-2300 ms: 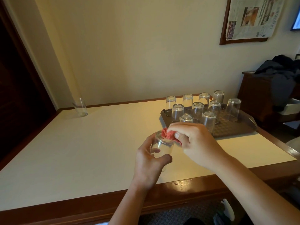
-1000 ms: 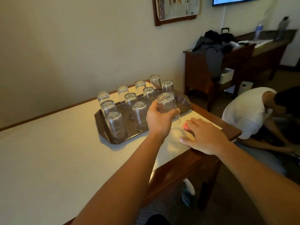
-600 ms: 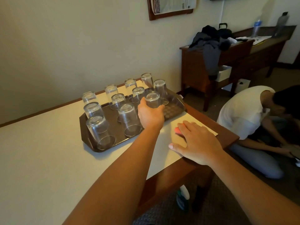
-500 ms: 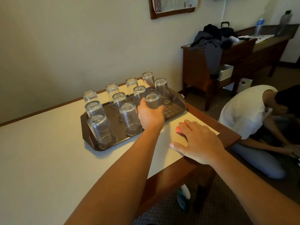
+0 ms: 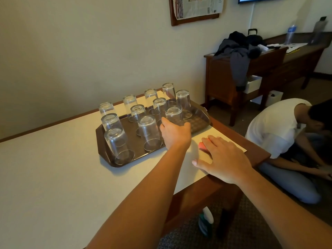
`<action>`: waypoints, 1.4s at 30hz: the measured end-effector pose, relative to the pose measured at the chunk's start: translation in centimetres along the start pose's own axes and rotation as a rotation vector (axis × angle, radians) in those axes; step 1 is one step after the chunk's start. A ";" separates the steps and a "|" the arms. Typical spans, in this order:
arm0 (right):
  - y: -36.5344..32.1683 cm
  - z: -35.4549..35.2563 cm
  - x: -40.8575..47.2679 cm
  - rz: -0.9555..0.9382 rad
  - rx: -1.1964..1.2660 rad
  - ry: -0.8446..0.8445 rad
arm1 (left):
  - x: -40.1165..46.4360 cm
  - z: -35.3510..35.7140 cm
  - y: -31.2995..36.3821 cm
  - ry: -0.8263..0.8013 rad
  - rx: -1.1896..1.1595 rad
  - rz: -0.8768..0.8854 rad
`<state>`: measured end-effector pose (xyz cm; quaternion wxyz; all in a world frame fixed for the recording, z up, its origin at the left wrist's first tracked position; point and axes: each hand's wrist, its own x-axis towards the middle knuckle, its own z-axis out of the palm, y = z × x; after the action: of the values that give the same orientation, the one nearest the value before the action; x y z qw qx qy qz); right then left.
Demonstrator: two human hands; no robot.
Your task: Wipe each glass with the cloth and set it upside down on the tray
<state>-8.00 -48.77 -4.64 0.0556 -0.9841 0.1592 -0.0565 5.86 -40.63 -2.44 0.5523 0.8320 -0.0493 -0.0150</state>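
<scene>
A brown tray (image 5: 198,119) on the white table (image 5: 53,177) carries several clear glasses, all upside down. My left hand (image 5: 175,135) reaches over the tray's front edge, its thumb and fingers curled round the lower part of one upturned glass (image 5: 173,114) that stands on the tray at the front right. My right hand (image 5: 224,159) lies flat on the table near the right corner. Its straight fingers press on the red cloth (image 5: 202,145), most of which is hidden under them.
The table's right corner and wooden edge (image 5: 258,155) are just beyond my right hand. A person (image 5: 274,130) crouches on the floor to the right. A wooden desk (image 5: 224,78) with dark clothes stands behind. A spray bottle (image 5: 206,218) stands on the carpet under the table.
After wiping the glass with the cloth, my right hand laid the cloth on the table. My left hand carried the glass to the tray and lowered it upside down.
</scene>
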 end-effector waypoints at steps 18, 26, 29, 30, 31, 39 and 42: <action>-11.6 -0.4 -3.9 -0.228 0.023 -0.120 | -9.0 -28.8 -13.9 -0.139 0.799 0.145; -27.2 1.2 -4.4 -0.533 0.026 -0.137 | -9.0 -42.1 -19.3 -0.017 0.947 -0.014; -32.0 2.2 -3.0 -0.585 0.027 -0.152 | -7.4 -46.0 -20.8 0.042 0.969 -0.086; -33.4 2.5 -2.4 -0.597 0.030 -0.157 | -6.7 -47.2 -21.4 0.058 0.976 -0.105; -34.7 2.7 -1.6 -0.605 0.034 -0.164 | -5.9 -48.3 -21.9 0.070 0.985 -0.124; -44.0 5.6 5.3 -0.647 0.024 -0.172 | 3.0 -55.6 -25.6 0.108 1.053 -0.231; -47.0 6.3 8.1 -0.656 0.029 -0.174 | 6.5 -57.4 -26.7 0.126 1.036 -0.240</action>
<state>14.85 -6.47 -4.12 0.0620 -0.9831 -0.1720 0.0104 18.61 21.68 -4.43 0.0654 0.9948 0.0783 -0.0018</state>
